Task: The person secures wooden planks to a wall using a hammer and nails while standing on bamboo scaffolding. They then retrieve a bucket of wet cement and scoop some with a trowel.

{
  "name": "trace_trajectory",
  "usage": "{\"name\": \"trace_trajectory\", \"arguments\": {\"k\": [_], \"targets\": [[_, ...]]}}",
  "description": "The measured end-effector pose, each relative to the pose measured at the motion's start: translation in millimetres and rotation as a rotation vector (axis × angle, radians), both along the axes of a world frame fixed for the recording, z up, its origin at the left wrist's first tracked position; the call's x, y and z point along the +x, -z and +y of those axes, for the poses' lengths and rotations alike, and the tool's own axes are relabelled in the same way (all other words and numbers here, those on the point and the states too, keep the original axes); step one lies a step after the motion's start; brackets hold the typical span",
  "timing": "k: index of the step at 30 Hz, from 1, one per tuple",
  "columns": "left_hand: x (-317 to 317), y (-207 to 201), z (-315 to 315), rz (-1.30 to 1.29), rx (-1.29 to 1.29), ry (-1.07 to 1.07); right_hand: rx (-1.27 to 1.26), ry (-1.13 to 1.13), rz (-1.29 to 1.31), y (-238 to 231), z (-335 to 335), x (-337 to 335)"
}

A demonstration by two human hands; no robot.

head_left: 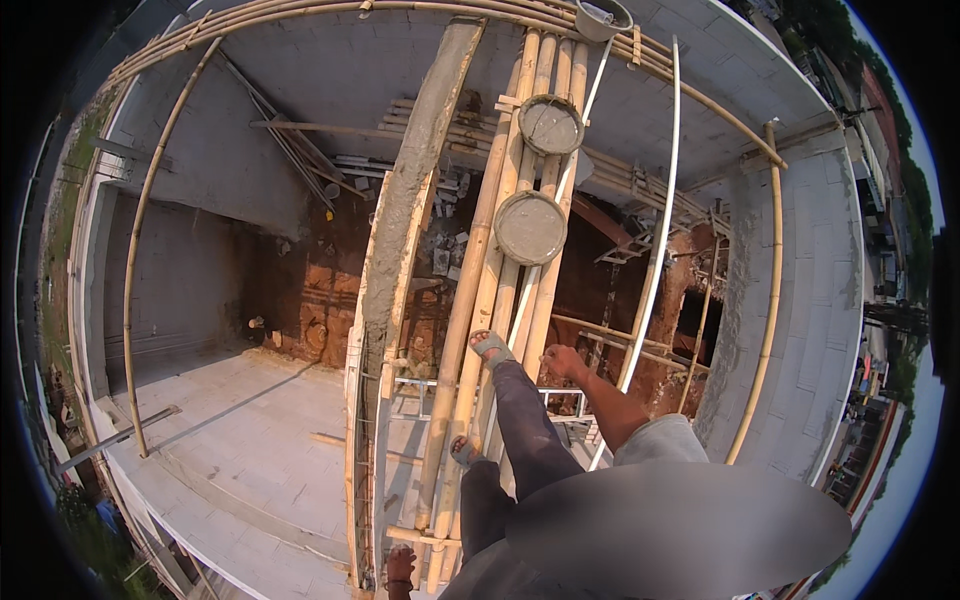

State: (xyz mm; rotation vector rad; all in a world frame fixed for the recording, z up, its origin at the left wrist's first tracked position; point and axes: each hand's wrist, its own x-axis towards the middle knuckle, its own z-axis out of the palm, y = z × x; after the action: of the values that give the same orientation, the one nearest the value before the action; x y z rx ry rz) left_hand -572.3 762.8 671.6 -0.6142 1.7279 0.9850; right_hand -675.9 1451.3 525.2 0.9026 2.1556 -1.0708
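My right hand (567, 362) hangs over the right edge of the bamboo scaffold (462, 340), its fingers loosely bent and apart with nothing visible in them. At the lower left, my left hand (400, 566) is beside the beam's wooden formwork (353, 420); its fingers look apart, and whether it touches the wood I cannot tell. My sandalled feet stand on the bamboo poles. Farther along them sit a round bucket of grey wet mortar (531, 230) and a second mortar bucket (551, 126). Fresh grey concrete (405, 210) fills the formwork's far part; rebar shows in the near part.
Another bucket (603, 18) stands at the far end by a horizontal bamboo rail (400, 8). A pale pole (660, 230) rises on the right. Far below lies reddish soil (320, 310) with rubble. Grey block walls (800, 300) surround the drop.
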Motion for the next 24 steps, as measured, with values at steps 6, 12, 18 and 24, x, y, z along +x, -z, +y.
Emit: {"name": "trace_trajectory", "arguments": {"k": [6,12,18,24], "targets": [[47.1,41.4,93.1,-0.473,-0.07,-0.297,0.374,-0.264,0.109,82.2,84.9,-176.5],[53.2,70.4,154.8,-0.537,-0.225,-0.377,0.405,0.238,0.322,189.6,96.9,-278.7],[83.6,55.9,155.2,-0.582,-0.25,-0.44,0.162,0.648,0.301,236.3,101.5,-314.8],[105.5,53.6,174.0,-0.595,-0.213,-0.534,0.557,0.673,0.148,209.9,165.2,-283.6]]}}
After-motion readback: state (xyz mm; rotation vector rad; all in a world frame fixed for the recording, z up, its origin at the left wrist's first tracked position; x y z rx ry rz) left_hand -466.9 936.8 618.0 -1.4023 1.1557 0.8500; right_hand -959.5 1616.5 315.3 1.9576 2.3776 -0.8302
